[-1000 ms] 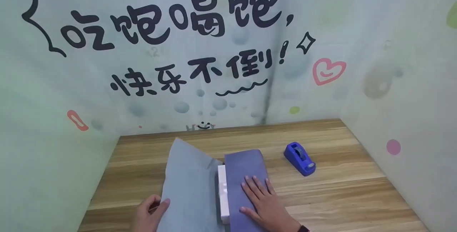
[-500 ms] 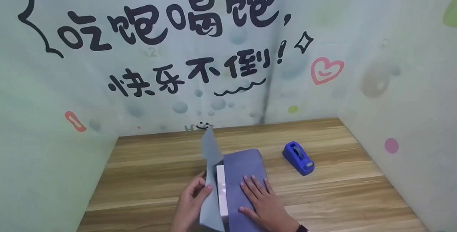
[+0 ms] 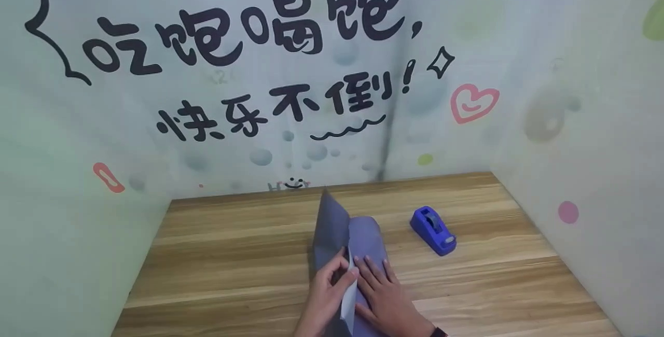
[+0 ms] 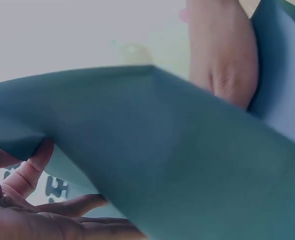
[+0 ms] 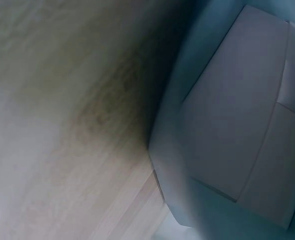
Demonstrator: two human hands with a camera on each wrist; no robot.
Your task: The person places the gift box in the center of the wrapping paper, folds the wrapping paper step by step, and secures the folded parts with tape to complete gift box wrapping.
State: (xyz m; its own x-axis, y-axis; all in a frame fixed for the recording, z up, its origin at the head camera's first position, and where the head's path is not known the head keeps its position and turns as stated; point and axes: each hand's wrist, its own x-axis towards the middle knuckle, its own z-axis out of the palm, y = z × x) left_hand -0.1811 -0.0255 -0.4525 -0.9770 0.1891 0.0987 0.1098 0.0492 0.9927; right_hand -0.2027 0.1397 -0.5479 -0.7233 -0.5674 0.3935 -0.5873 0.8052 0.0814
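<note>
A purple-blue sheet of wrapping paper (image 3: 364, 230) is folded over a box from the right. Its other flap (image 3: 330, 223) stands up on the left, leaning rightward over the fold. My left hand (image 3: 328, 286) pinches this flap's edge between thumb and fingers; in the left wrist view the flap (image 4: 157, 135) stretches away from the fingers (image 4: 30, 172). My right hand (image 3: 386, 295) lies flat with fingers spread on the folded side. Covered in the head view, the box shows its pale end (image 5: 227, 115) in the right wrist view, with paper around it.
A blue tape dispenser (image 3: 433, 230) stands on the wooden table (image 3: 233, 254) to the right of the paper. Pale printed walls (image 3: 586, 119) close off the table at the back and both sides.
My left hand has carried the left flap rightward and up, over the box's white side, which is now hidden in the head view. My right hand has stayed in place.
</note>
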